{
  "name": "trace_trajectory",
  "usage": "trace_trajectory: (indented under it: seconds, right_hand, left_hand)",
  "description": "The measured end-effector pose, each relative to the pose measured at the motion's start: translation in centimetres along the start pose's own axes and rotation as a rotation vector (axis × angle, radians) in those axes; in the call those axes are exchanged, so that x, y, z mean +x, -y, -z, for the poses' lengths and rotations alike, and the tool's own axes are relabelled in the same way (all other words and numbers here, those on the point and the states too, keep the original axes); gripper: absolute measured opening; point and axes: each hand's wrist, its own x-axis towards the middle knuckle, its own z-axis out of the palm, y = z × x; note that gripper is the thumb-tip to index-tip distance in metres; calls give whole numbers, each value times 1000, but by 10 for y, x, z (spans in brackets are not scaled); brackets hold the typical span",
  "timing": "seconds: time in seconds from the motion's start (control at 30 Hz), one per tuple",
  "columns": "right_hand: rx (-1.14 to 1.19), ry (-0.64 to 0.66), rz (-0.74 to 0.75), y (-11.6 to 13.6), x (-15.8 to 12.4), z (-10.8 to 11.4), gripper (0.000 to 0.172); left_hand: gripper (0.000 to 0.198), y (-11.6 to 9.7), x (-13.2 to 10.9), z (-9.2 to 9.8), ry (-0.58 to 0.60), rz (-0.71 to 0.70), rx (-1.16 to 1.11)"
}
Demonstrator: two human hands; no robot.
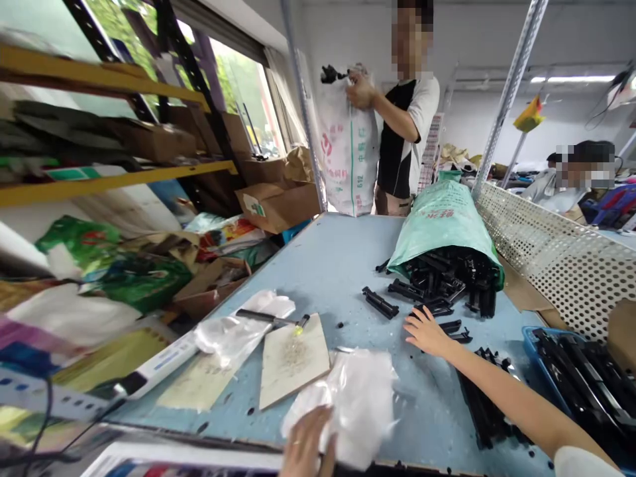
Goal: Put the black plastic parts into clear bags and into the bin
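My left hand (309,438) is at the table's near edge, its fingers lying over a crumpled clear plastic bag (360,404). A firm grip on the bag does not show. Further right, my right hand (428,333) is stretched forward with its fingers spread, open, beside loose black plastic parts (437,309). Its fingertips are close to one part; contact is unclear. Beyond it, a green woven sack (442,212) lies on its side, its mouth spilling similar black parts (460,268). Another long black part (380,303) lies to the left of the sack's mouth.
A hammer (265,318) rests across a plastic bag and a beige board (293,364) on the blue table (342,265). Right of my forearm stands a blue basket (534,344) of black parts. A person (410,119) holds a white sack (348,152) at the far end. Shelves (114,179) line the left.
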Motion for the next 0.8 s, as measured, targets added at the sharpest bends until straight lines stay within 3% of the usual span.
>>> trace_trajectory:
  seconds: [0.13,0.3,0.4,0.57,0.8]
  right_hand:
    - [-3,-6,23,-12,0,1,34]
    - [-13,-33,41,-15,1,-1,34]
    - [-14,-44,49,-15,2,-1,33]
    - [22,-45,51,-17,0,-1,35]
    - [60,-101,50,-7,-7,7,36]
  left_hand:
    - [54,-40,14,-57,153,-210,-11]
    - [48,-40,-2,-99,126,-110,-1]
    - [47,-39,-4,-98,148,-84,-15]
    - [55,-50,13,-76,268,25,-85]
    - [48,-49,23,-72,225,21,-142]
